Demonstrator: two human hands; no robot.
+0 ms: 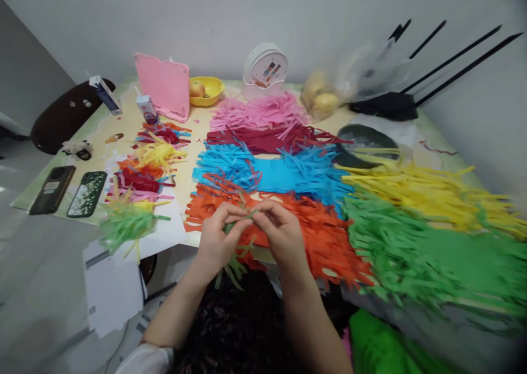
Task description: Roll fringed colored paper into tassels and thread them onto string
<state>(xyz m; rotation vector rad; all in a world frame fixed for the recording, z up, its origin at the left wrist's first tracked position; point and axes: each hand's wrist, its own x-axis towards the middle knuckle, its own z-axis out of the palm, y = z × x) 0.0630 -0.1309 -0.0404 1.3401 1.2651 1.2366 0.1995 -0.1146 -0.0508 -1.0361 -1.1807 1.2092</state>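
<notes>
My left hand (221, 234) and my right hand (280, 231) meet above the front edge of the table, fingertips pinched together. Between them is a small bunch of green and yellow crepe paper strips (234, 269), whose loose ends hang below my left hand. Most of the bunch is covered by my fingers. Directly beneath lies fringed orange crepe paper (325, 242). Beyond it are rows of blue fringed paper (274, 173), dark red paper (263, 139) and pink paper (259, 110). Green fringed paper (457, 253) and yellow strips (411, 184) spread out to the right.
Mixed-colour paper tassels (140, 182) lie at left beside two phones (86, 194). Along the back stand a pink tablet case (162, 85), a milk carton (147, 109), a yellow bowl (214, 91), a white round holder (265, 69), bagged fruit (323, 99) and a black router (387, 107).
</notes>
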